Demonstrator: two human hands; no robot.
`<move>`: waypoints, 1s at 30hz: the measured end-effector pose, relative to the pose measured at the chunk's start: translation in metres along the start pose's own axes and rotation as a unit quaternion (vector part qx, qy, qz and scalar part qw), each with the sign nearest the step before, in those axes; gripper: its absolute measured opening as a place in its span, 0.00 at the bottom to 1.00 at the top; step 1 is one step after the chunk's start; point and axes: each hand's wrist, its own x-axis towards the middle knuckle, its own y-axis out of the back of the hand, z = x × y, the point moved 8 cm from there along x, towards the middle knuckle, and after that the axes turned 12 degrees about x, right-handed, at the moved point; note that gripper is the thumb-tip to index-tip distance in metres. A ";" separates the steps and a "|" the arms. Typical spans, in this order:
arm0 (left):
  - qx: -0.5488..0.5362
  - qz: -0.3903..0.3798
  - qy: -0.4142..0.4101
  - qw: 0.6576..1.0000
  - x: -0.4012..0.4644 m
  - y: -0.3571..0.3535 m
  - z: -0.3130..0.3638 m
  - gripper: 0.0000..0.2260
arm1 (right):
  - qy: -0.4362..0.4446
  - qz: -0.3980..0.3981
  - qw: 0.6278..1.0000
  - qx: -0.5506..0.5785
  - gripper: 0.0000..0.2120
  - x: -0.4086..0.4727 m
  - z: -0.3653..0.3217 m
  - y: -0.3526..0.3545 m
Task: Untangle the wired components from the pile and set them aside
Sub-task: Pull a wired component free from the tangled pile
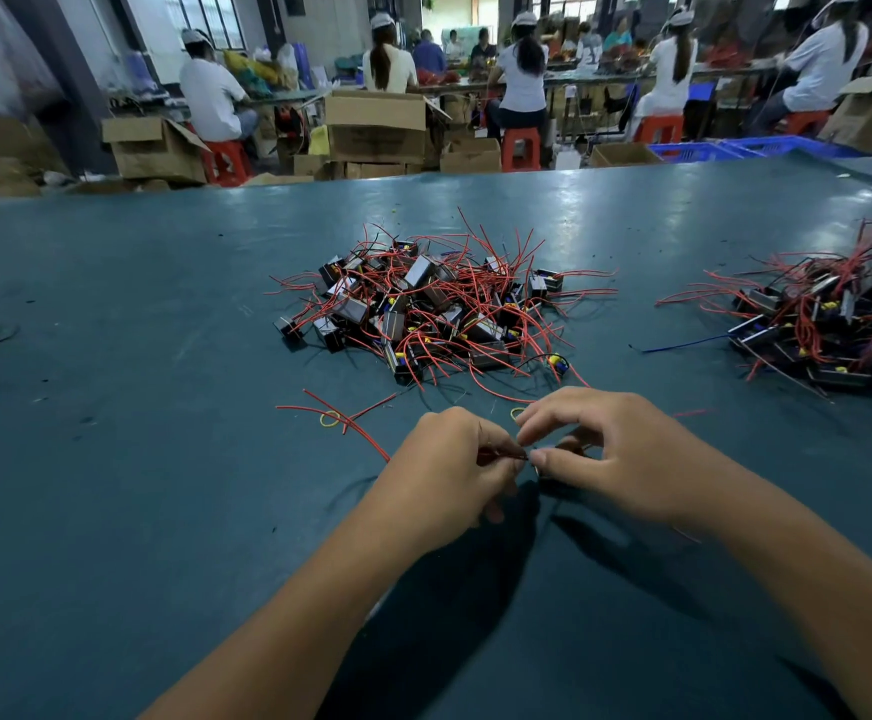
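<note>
A tangled pile [433,309] of small black box components with red wires lies in the middle of the teal table [111,356]. In front of it, my left hand [444,470] pinches thin red wires between thumb and fingers. My right hand [610,459] meets it fingertip to fingertip and pinches the same wires, with a dark component mostly hidden under its palm. Loose red wires with a yellow rubber band [329,419] lie on the table left of my left hand.
A second heap of wired components [834,324] sits at the right edge of the table, with a blue wire trailing from it. Beyond the far table edge stand cardboard boxes [376,127], red stools and several seated workers.
</note>
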 end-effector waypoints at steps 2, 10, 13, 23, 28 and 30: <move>-0.010 -0.006 0.005 1.000 0.001 -0.001 -0.002 0.08 | -0.012 -0.012 1.000 -0.016 0.03 0.000 0.002 0.000; 0.071 -0.012 -0.038 0.997 0.001 -0.003 0.006 0.07 | -0.074 0.120 0.990 0.021 0.03 0.002 0.018 0.009; 0.176 -0.043 -0.117 0.976 -0.005 -0.007 0.025 0.06 | -0.099 0.174 0.978 0.053 0.03 0.000 0.025 -0.001; -0.050 -0.038 -0.017 0.998 -0.006 0.054 -0.016 0.08 | -0.083 0.221 0.972 0.007 0.06 -0.006 0.022 -0.009; -0.017 -0.024 0.017 0.999 -0.002 0.053 -0.028 0.09 | -0.085 0.222 0.971 0.005 0.07 -0.006 0.021 -0.007; -0.019 -0.005 0.023 1.000 0.000 0.057 -0.031 0.10 | -0.080 0.222 0.972 0.016 0.08 -0.006 0.020 -0.007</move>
